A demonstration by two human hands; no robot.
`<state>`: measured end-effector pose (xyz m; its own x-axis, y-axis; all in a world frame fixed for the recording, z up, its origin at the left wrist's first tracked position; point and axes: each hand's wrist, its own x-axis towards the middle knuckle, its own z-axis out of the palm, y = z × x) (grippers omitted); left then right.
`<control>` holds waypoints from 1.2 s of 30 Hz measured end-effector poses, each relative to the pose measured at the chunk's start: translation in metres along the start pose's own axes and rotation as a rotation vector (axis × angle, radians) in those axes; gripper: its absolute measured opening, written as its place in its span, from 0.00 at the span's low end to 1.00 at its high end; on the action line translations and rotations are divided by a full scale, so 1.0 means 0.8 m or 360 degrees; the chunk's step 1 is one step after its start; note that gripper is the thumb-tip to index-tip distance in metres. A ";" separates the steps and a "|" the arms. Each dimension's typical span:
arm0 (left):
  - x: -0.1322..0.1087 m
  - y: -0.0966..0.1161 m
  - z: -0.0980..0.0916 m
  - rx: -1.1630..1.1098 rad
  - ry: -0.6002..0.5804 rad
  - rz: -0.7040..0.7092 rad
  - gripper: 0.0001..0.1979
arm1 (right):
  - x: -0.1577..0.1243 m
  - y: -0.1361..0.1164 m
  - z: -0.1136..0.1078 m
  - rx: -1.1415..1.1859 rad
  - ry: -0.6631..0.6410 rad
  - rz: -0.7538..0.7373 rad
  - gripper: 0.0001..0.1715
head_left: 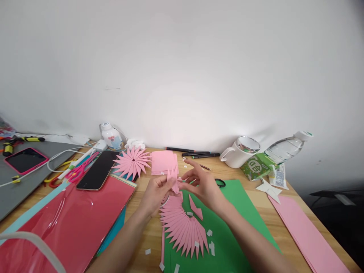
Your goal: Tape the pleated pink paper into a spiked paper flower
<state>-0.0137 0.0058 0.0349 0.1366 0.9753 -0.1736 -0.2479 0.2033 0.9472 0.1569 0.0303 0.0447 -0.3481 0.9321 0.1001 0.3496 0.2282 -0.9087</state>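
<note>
Pinched between the thumb and fingers of my left hand (pixel 155 192) is a folded pink paper piece (pixel 173 182) with upright points. My right hand (pixel 202 185) grips the right edge of the same paper with thumb and fingertips, one finger raised; its exact hold is partly hidden. Below both hands, a fan of folded pink paper pieces (pixel 186 227) lies on a green sheet (pixel 236 227). One loose folded pink piece (pixel 195 207) rests beside the fan. A roll of tape (pixel 164 201) is partly covered by my left hand.
A finished pink paper rosette (pixel 133 161) and pink square sheets (pixel 163 162) lie behind. Left are a phone (pixel 98 170), pink scissors (pixel 76 172) and a red folder (pixel 74 216). Markers (pixel 200 154), a white mug (pixel 240 153), a bottle (pixel 287 148) and pink strips (pixel 307 235) stand or lie right.
</note>
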 end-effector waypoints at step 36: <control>-0.005 -0.015 -0.041 0.1833 0.0021 0.0061 0.15 | 0.024 0.012 -0.026 -0.1217 -0.0203 0.0102 0.20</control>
<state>-0.0430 0.0025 0.0150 0.1360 0.9813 -0.1359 0.7721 -0.0190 0.6352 0.1718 0.0560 0.0466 -0.3884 0.9209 -0.0327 0.8590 0.3490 -0.3746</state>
